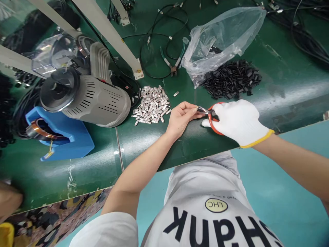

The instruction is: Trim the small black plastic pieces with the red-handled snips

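My bare left hand (pixel 181 118) rests on the green bench near its front edge, fingers curled in a pinch against the tip of red-handled pliers (pixel 210 115); what it pinches is too small to name. My right hand (pixel 239 120), in a white glove with a yellow cuff, is wrapped round the pliers' handles. A heap of small silver metal shells (pixel 152 104) lies just left of my left hand. A pile of small black plastic parts (pixel 231 79) lies behind my right hand.
A clear plastic bag (pixel 221 37) lies behind the black pile. Green-handled cutters (pixel 172 63) and black cables (pixel 154 37) lie at the back. A grey tape dispenser machine (pixel 89 92) and a blue tape holder (pixel 64 137) stand at the left.
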Demonstrator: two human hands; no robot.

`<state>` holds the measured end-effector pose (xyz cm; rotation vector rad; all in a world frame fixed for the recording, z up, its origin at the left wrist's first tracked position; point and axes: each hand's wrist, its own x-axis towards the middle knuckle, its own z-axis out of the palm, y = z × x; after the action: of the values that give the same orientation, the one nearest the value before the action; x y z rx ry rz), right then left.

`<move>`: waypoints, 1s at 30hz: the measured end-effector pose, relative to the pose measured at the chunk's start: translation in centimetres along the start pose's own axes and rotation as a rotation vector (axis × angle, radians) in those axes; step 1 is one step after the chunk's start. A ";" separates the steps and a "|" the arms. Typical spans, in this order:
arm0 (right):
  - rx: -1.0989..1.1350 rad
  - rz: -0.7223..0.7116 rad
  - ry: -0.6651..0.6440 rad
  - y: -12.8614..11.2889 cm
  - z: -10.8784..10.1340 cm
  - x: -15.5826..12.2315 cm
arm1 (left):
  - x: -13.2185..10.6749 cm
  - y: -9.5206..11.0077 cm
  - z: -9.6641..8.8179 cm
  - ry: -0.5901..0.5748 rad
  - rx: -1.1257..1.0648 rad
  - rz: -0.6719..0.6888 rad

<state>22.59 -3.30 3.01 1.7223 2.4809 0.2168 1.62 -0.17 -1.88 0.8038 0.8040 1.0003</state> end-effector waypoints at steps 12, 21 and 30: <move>-0.023 -0.042 -0.083 -0.3 -0.3 0.4 | -0.6 0.8 0.6 0.049 0.020 -0.086; -0.012 -0.019 -0.194 -0.2 -1.2 0.7 | -0.8 1.1 0.9 0.099 -0.023 -0.117; -0.062 -0.047 -0.284 -0.3 -2.8 1.8 | -0.6 1.1 0.5 0.081 -0.059 -0.139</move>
<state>21.18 -1.89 5.71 1.5482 2.2811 0.0398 1.44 -0.47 -0.58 0.6516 0.8836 0.9324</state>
